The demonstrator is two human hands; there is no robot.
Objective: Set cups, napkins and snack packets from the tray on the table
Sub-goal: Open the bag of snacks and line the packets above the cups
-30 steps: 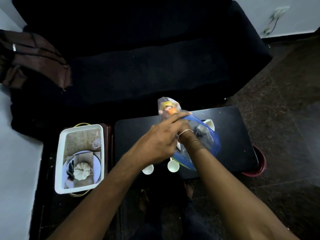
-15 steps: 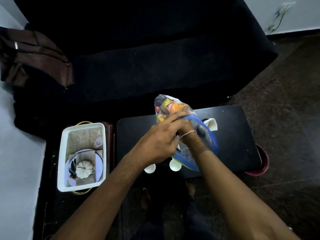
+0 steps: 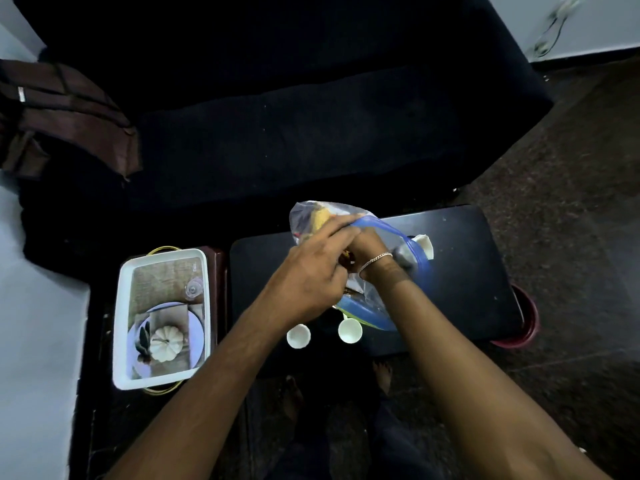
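Note:
A clear plastic bag with a blue rim [image 3: 388,308], holding snack packets, is held above the black table [image 3: 460,271]. My left hand [image 3: 311,275] grips the bag's near edge by the opening. My right hand [image 3: 372,245] reaches into the bag, its fingers hidden inside; whether they hold a packet cannot be seen. Two white cups [image 3: 298,336] [image 3: 349,330] stand near the table's front edge. Another white cup or napkin [image 3: 425,244] shows behind the bag. The white tray [image 3: 121,323] with a printed pumpkin picture lies to the left.
A dark sofa [image 3: 277,133] fills the space behind the table, with a brown bag [image 3: 62,119] on its left arm. A red round object [image 3: 528,317] sits under the table's right end. My bare feet [image 3: 381,372] are on the floor below.
The bag has tilted and risen a little, its top spreading wider. My right hand has pushed deeper into it while my left hand keeps hold of the edge.

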